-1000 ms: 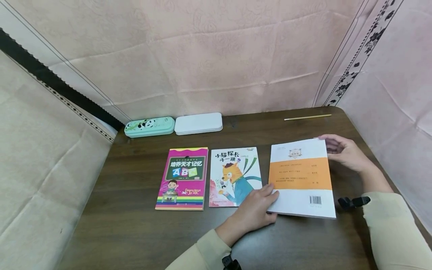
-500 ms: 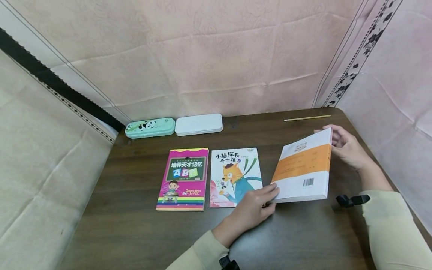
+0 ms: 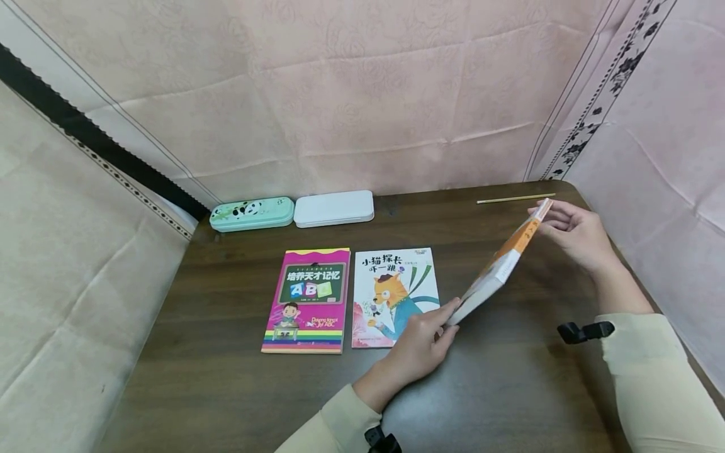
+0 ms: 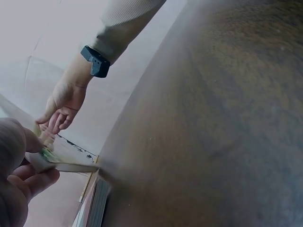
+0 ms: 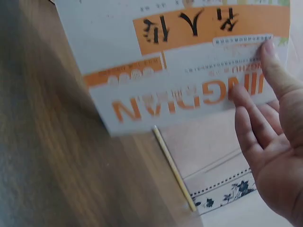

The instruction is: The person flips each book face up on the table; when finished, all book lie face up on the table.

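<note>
A white and orange book (image 3: 500, 267) is tilted up nearly on edge above the right part of the table. My left hand (image 3: 417, 347) pinches its lower near end between thumb and fingers. At the raised far end, my right hand (image 3: 579, 238) holds the book by its edge. The right wrist view shows the front cover (image 5: 189, 61) with orange letters, and the right thumb lies against it. In the left wrist view, the left fingers (image 4: 33, 182) grip the book's end, with the right hand (image 4: 64, 104) beyond.
Left of the held book lie a cat picture book (image 3: 394, 296) and a pink book (image 3: 306, 302). Along the back edge are a green panda pencil case (image 3: 252, 214), a white case (image 3: 334, 209) and a thin yellow pencil (image 3: 515, 198). Pale cloth (image 3: 362, 94) surrounds the table (image 3: 226, 396).
The book has swung from nearly flat, back cover up, to nearly upright on edge. My right hand has raised its far side, while my left hand keeps hold of the near end.
</note>
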Demonstrator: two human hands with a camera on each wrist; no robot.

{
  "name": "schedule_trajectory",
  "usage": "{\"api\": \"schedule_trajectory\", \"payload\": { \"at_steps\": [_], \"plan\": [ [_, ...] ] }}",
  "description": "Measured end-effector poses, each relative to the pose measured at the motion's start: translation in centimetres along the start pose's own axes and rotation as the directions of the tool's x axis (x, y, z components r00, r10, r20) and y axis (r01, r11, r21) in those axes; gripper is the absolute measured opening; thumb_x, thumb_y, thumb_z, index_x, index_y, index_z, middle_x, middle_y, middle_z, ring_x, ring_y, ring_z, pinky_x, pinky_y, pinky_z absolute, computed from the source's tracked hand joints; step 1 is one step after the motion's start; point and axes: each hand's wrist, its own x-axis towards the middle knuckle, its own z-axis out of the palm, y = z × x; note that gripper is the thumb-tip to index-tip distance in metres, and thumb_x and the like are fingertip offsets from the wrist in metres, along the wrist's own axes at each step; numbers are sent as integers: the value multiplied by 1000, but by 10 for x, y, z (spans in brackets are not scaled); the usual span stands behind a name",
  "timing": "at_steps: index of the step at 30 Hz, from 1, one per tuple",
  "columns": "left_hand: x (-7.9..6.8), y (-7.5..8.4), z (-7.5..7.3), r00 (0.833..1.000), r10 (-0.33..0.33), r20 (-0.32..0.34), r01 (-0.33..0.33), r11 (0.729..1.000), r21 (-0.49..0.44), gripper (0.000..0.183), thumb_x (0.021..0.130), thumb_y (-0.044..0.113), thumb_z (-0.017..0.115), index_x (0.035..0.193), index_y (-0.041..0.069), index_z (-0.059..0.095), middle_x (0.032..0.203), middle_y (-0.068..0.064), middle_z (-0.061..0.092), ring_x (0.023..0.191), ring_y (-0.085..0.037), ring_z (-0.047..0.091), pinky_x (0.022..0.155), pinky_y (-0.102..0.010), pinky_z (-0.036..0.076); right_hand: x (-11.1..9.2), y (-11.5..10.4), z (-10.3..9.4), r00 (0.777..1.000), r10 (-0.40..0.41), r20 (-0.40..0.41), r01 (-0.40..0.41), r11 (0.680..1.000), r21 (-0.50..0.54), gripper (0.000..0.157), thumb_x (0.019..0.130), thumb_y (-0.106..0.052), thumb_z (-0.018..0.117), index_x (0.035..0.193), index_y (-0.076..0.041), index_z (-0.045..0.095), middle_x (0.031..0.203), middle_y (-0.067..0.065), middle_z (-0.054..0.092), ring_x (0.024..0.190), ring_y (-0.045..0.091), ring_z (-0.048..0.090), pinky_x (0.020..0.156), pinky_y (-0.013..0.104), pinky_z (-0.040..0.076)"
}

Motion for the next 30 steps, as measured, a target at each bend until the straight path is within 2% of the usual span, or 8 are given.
{"api": "schedule_trajectory", "payload": {
  "at_steps": [3, 6, 15, 18, 21, 24, 27, 30],
  "plan": [
    [0, 1, -2, 1000, -22, 1, 22, 1000, -2, 47, 99, 7, 64, 143, -4, 52, 109, -15, 73, 70, -4, 54, 65, -6, 44, 1, -8, 2, 998, 46, -39, -47, 999, -25, 50, 95, -10, 71, 138, 9, 54, 101, -30, 67, 84, -10, 67, 74, 10, 53],
    [0, 2, -2, 999, -45, 8, 45, 999, -9, 47, 100, 8, 64, 143, -4, 52, 105, -14, 74, 72, -4, 57, 66, -7, 46, 1, -12, 3, 996, 71, -51, -73, 996, -42, 58, 94, -14, 73, 140, 12, 49, 95, -35, 63, 79, -11, 67, 72, 9, 53],
    [-1, 2, 1, 993, -122, 7, 122, 990, -68, 38, 94, 7, 72, 130, 0, 63, 102, -13, 75, 75, -3, 63, 63, -8, 48, 4, -20, 9, 993, 41, -115, -69, 965, -252, 58, 89, -33, 80, 132, 2, 63, 84, -38, 57, 75, -4, 55, 60, 11, 43],
    [0, 3, 3, 986, -165, -1, 164, 982, -98, 36, 89, 6, 78, 122, 2, 65, 105, -14, 75, 86, -3, 70, 71, -11, 54, 6, -21, 13, 994, 52, -97, -78, 956, -282, 57, 88, -36, 80, 129, 1, 64, 88, -26, 62, 77, -4, 55, 62, 9, 45],
    [1, 4, 7, 977, -211, -21, 206, 968, -141, 34, 84, 5, 82, 113, 3, 66, 104, -14, 74, 89, -4, 72, 76, -14, 55, 8, -21, 17, 995, 86, -45, -95, 956, -279, 58, 89, -36, 79, 130, 3, 62, 100, 0, 70, 79, -7, 57, 65, 10, 49],
    [0, 4, 10, 972, -233, -39, 222, 958, -180, 29, 84, 6, 83, 107, 4, 66, 101, -11, 75, 88, -3, 72, 75, -15, 56, 11, -19, 20, 992, 127, 20, -118, 959, -256, 60, 92, -36, 76, 133, 4, 58, 115, 22, 66, 83, -6, 57, 67, 12, 50],
    [0, 4, 10, 964, -255, -79, 225, 935, -272, 32, 86, 6, 81, 114, 2, 65, 103, -14, 75, 90, -9, 73, 77, -19, 57, 14, -16, 24, 984, 155, 87, -132, 965, -228, 58, 95, -32, 73, 137, 4, 55, 120, 26, 62, 87, -2, 57, 69, 16, 52],
    [2, 3, 6, 940, -298, -167, 223, 906, -360, 50, 89, 5, 78, 135, 0, 57, 106, -19, 73, 91, -18, 75, 79, -24, 59, 17, -12, 30, 978, 161, 133, -129, 966, -226, 57, 96, -29, 73, 138, 4, 53, 117, 25, 61, 89, 7, 58, 67, 20, 53]
  ]
}}
